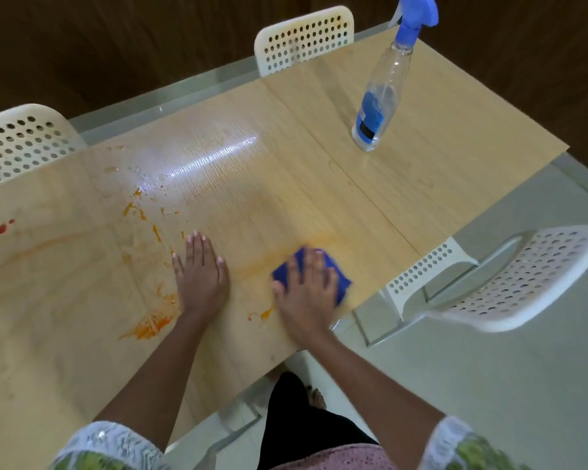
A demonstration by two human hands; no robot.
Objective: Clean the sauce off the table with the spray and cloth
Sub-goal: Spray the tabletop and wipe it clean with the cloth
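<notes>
The right hand pressed flat fingers on the blue cloth (orange sauce nearby), while the left hand lay flat on the table.

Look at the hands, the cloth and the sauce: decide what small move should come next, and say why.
Probably slide the blue cloth, pressed flat under the right hand, leftward toward the orange smear near the table edge. Sauce still streaks that side, while the left hand only braces on the wood.

left hand flat, right hand pressing down
</notes>
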